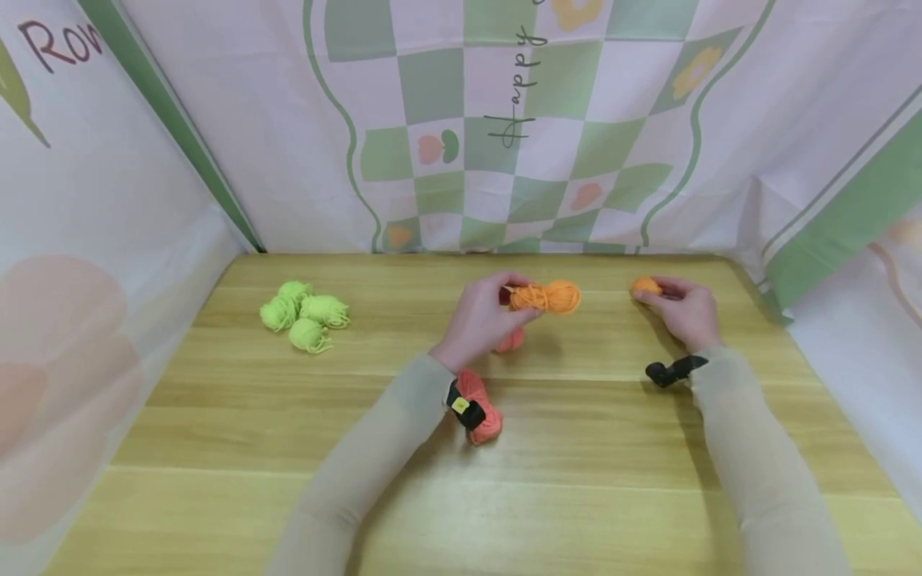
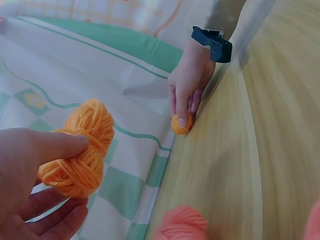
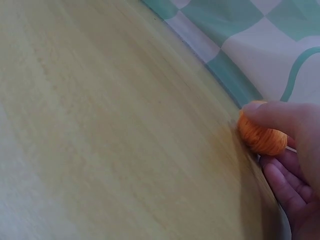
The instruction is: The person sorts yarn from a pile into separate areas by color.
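My left hand [image 1: 484, 314] holds an orange yarn skein [image 1: 560, 297] above the table, its thumb across the skein's tied middle in the left wrist view. Off to the right, my right hand [image 1: 687, 310] grips a second orange yarn skein [image 3: 263, 134] between thumb and fingers, low at the tabletop; the hand covers part of it. Under the left wrist lies a coral-red yarn skein [image 1: 484, 412], partly hidden by the black wrist camera. Another coral-red skein [image 1: 510, 341] peeks out below the left hand.
Several lime-green yarn skeins [image 1: 308, 333] lie bunched at the left of the wooden table [image 1: 576, 480]. A printed curtain [image 1: 490, 192] with green checks hangs along the table's back edge, and more cloth hangs at both sides.
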Available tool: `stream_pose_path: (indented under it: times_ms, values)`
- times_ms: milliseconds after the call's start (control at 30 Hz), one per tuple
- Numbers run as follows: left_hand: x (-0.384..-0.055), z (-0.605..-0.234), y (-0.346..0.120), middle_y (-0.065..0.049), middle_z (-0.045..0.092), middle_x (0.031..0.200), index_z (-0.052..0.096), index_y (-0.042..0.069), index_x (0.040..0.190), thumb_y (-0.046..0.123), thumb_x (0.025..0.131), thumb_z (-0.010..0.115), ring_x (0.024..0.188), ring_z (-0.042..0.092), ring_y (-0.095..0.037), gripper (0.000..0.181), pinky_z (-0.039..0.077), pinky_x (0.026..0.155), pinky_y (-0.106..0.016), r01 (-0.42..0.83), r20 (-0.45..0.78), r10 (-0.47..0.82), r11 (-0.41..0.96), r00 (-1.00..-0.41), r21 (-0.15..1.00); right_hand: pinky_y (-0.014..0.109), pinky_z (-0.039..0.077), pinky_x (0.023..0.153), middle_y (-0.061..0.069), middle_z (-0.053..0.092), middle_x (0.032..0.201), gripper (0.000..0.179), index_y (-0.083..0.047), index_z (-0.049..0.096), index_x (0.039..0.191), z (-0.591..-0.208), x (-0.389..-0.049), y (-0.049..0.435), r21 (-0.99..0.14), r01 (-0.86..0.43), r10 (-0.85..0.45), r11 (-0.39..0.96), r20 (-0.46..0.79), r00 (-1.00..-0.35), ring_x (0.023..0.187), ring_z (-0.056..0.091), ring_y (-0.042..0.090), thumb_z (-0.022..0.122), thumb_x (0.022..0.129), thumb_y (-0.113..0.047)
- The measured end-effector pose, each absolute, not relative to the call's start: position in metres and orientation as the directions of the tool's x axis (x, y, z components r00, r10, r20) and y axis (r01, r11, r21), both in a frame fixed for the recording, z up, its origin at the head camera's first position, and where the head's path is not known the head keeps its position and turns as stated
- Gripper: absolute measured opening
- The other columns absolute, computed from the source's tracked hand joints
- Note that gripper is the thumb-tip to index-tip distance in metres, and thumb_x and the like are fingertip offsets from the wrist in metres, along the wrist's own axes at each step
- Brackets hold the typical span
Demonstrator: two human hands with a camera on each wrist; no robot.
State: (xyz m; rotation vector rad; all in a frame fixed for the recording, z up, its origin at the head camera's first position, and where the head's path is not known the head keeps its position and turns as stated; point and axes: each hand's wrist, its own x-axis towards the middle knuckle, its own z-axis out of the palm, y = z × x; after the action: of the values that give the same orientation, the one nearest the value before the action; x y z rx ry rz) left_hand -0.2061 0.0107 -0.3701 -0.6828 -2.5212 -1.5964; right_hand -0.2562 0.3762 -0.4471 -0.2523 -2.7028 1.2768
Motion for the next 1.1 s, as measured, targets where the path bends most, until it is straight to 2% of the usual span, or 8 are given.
stream_pose_path:
  times_ms: [433,667,833,1100]
  values:
    - [-0.233,-0.37,0.03,0.002,0.069,0.105,0.071,0.01,0.115,0.02,0.086,0.085,0.087,0.06,-0.012,0.034,0.051,0.071,-0.021,0.415,0.291,0.333,0.409,-0.897,0.813,0.009,0.044,0.075,0.004,0.067,0.116,0.07,-0.001,0.062,0.138,-0.451,-0.257,0.378,-0.793,0.092,0.221,0.603,0.056,-0.974,0.09,0.056,-0.004,0.077,0.088,-0.049]
    - [-0.244,-0.362,0.041,0.003,0.069,0.109,0.071,0.011,0.116,0.022,0.087,0.084,0.089,0.062,-0.01,0.034,0.052,0.072,-0.019,0.397,0.273,0.329,0.41,-0.904,0.821,0.008,0.044,0.075,0.011,0.065,0.121,0.071,-0.002,0.061,0.139,-0.452,-0.257,0.38,-0.801,0.097,0.234,0.591,0.055,-0.971,0.091,0.056,-0.003,0.077,0.088,-0.049]
    - [-0.248,-0.36,0.05,0.005,0.069,0.106,0.071,0.012,0.116,0.024,0.087,0.085,0.085,0.062,-0.009,0.034,0.052,0.069,-0.019,0.378,0.253,0.322,0.425,-0.912,0.822,0.009,0.045,0.076,0.006,0.065,0.118,0.072,-0.002,0.061,0.139,-0.452,-0.257,0.38,-0.8,0.094,0.233,0.593,0.058,-0.971,0.092,0.056,-0.003,0.077,0.088,-0.05]
    - [-0.243,-0.381,0.075,0.001,0.068,0.098,0.072,0.008,0.108,0.015,0.084,0.086,0.074,0.06,-0.007,0.029,0.05,0.063,-0.016,0.375,0.267,0.311,0.371,-0.912,0.849,0.01,0.044,0.077,0.007,0.065,0.12,0.075,-0.003,0.061,0.14,-0.453,-0.258,0.381,-0.8,0.087,0.221,0.594,0.058,-0.974,0.096,0.057,0.002,0.077,0.087,-0.053]
